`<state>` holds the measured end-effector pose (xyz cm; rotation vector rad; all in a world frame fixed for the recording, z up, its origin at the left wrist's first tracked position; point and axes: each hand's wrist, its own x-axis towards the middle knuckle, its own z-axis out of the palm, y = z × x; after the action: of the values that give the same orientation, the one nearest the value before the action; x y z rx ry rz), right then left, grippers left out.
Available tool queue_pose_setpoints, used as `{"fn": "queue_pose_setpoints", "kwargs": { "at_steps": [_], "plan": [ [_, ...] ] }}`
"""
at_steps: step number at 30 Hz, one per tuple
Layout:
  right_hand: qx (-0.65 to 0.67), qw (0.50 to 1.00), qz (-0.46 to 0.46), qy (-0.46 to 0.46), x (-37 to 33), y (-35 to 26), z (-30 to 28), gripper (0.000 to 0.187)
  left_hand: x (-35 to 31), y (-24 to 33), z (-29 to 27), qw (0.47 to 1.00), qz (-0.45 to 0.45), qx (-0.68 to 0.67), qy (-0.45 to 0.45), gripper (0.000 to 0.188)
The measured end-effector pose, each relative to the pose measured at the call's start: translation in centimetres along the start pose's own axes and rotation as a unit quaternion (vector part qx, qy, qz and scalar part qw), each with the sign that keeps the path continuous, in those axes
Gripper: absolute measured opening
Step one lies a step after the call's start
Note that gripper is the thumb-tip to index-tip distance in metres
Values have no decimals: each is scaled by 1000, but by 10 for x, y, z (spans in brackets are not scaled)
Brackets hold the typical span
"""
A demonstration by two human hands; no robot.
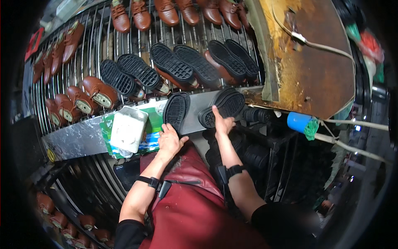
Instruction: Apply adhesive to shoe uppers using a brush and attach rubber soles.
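A loose black shoe sole (176, 112) lies on the metal ledge in front of me, its ridged side facing up. My left hand (170, 142) is at its near end, fingers stretched out and thumb apart, fingertips close to or touching the edge. To the right, overlapping black soles (230, 104) rest at the ledge. My right hand (224, 124) is closed on their near edge, the thumb lying on top and the other fingers curled, partly hidden. Beyond the ledge, brown leather shoes with black soles (172, 62) stand in pairs, soles up, on the rack.
More brown shoes (168, 11) line the metal-bar rack (97, 41). A white plastic container (128, 129) sits on a green sheet (107, 124) at left. A stained brown board (315, 62) with a cable juts in at right, above a blue roll (299, 122). Dark soles fill a lower rack.
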<state>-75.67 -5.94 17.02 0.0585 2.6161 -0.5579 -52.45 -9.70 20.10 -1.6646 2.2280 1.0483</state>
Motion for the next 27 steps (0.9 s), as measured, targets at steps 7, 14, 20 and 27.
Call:
{"fn": "queue_pose_setpoints", "kwargs": {
  "at_steps": [7, 14, 20, 27],
  "plan": [
    [270, 962, -2, -27, 45, 29, 4, 77, 11, 4, 18, 986, -78, -142, 42, 149],
    [401, 888, -62, -216, -59, 20, -81, 41, -43, -54, -89, 858, 0, -499, -121, 99],
    [202, 853, -382, -292, -216, -107, -18, 107, -15, -166, -238, 831, 0, -522, 195, 85],
    [-218, 704, -640, -218, -348, -242, 261, 113, 132, -401, -216, 711, -283, -510, 393, 42]
  ]
}}
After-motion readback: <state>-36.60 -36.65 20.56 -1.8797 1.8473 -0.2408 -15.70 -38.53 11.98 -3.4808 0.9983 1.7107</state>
